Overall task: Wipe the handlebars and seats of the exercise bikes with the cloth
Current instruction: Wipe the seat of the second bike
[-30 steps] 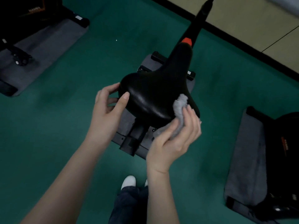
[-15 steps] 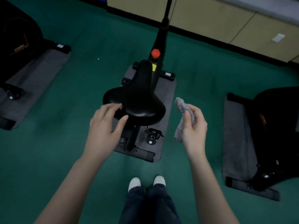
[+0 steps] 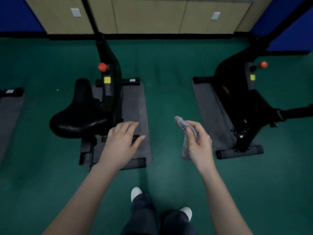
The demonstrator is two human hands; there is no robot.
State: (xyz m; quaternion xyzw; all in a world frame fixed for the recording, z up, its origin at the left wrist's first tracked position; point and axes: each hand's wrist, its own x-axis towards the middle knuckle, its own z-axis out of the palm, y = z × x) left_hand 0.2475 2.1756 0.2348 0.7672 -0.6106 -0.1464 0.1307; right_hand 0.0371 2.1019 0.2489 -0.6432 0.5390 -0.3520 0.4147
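Grey cloth point(image 3: 180, 123) in curled right hand point(image 3: 199, 145)

1. This is a gym or fitness room: an exercise bike point(image 3: 111, 92) with a black saddle point(image 3: 79, 119) stands alongside a second exercise bike point(image 3: 240, 102), the two well apart.
2. Each bike sits on its own grey mat point(image 3: 135, 102), and a third mat point(image 3: 8, 112) shows at the far left edge.
3. The green floor point(image 3: 169, 82) runs to a wall of beige cabinet doors point(image 3: 149, 14), with blue panels point(image 3: 291, 28) at the sides.
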